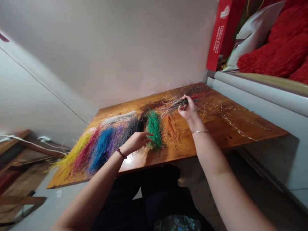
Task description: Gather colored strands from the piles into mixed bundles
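My left hand (136,141) is over the near edge of the bundle of green strands (155,130), its fingers stretched out and slightly apart. No thing shows clearly between them. Farther right, my right hand (189,110) is closed round a bundle of mixed-colour strands (173,104), whose loose ends fan out to the left above the orange strands (170,130). Left of the green lie dark grey (131,128), purple (116,136), blue (102,146), dark pink (84,154) and yellow strands (68,160). White strands (119,118) lie behind them.
The wooden table (240,118) stands against a pale wall. Twisted cords (232,123) lie on its right part, and a dark tangle of strands (192,88) at the back. To the right, a ledge holds a red box (218,38) and red fluffy fabric (276,51).
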Demonstrator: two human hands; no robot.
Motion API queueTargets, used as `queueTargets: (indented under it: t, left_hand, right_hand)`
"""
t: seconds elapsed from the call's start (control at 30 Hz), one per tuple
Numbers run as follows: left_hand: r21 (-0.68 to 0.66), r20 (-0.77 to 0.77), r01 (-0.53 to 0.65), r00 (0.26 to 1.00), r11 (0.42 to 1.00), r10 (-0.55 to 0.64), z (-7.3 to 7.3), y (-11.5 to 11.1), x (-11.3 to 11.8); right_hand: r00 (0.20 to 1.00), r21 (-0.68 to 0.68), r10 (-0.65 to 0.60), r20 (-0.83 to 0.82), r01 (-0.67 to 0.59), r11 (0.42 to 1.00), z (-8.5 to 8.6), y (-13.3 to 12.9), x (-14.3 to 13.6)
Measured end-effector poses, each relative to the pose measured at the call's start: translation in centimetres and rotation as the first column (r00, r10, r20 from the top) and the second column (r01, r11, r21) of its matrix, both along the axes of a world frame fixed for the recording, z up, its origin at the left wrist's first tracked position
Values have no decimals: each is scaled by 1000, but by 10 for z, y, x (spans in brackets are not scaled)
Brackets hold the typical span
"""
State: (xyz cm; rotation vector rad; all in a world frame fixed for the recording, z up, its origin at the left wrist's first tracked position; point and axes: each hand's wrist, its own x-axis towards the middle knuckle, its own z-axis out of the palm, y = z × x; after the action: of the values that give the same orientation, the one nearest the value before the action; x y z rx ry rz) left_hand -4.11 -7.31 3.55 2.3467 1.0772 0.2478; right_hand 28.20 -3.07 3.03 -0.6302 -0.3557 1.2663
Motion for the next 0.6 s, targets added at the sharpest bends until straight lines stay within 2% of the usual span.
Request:
queueTargets:
  t: [0.1, 0.13, 0.17, 0.2, 0.23, 0.27, 0.3, 0.33, 0.4, 0.47, 0.53, 0.6]
  left_hand:
    - [24, -18, -63, 998, 998, 63, 20, -36, -8]
    - [-6, -33, -54, 998, 999, 54, 20, -53, -11]
    - [-101, -65, 5, 998, 995, -11, 14, -73, -15]
    - [-245, -100, 104, 986, 964, -132, 2, -92, -18]
    - [-355, -117, 222, 953, 908, -279, -16, -109, -21]
    - [-381, -149, 297, 915, 875, -376, -40, -123, -23]
    - [-349, -214, 308, 894, 885, -395, -68, -133, -26]
    - [-277, -295, 269, 890, 922, -348, -98, -138, -28]
    - [-33, -442, 132, 887, 991, -133, -155, -136, -31]
    - [117, -541, 43, 841, 992, 27, -200, -121, -33]
    - [160, -552, 7, 830, 987, 84, -227, -103, -35]
    - [145, -515, 1, 854, 989, 74, -239, -90, -37]
  right_hand:
    - [1000, 19, -2, -31, 2, 1000, -3, 2, -1]
    - [1000, 22, -8, -26, 9, 1000, -4, 3, -1]
    - [1000, 17, -18, -5, 18, 1000, -5, 3, -2]
    - [999, 4, -32, 27, 32, 999, -6, 4, -2]
    - [997, -13, -43, 65, 44, 999, -7, 5, -2]
    - [994, -29, -52, 97, 55, 998, -8, 6, -3]
    - [992, -38, -59, 115, 64, 997, -9, 7, -3]
    - [991, -38, -59, 117, 64, 997, -10, 9, -4]
    - [994, -30, -47, 100, 50, 998, -12, 11, -5]
    - [995, -26, -29, 96, 32, 999, -14, 12, -7]
    - [992, -35, -21, 125, 25, 999, -15, 13, -9]
    - [987, -43, -20, 160, 27, 999, -16, 14, -9]
